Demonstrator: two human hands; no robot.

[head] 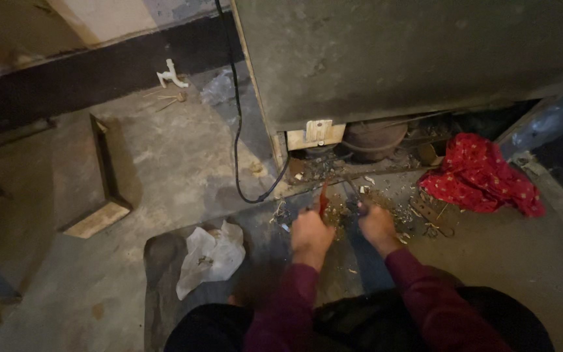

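Note:
My left hand [311, 236] is closed around a red-handled tool [322, 197] that points up toward the underside of a big grey metal cabinet [412, 58]. My right hand [377, 225] grips a dark thin tool [352, 190] beside it. Both hands are stretched over a patch of debris and scraps [386, 205] on the floor, just in front of the round dark compressor [373, 138] in the open base of the cabinet. Dark red sleeves cover both forearms.
A red patterned cloth [483, 175] lies at the right of the opening. A black cable [236, 130] hangs down the cabinet's left edge. A crumpled white bag [210, 257] lies at the lower left. A wooden frame [102, 179] stands further left, and a small white fitting [171, 75] lies near the back wall.

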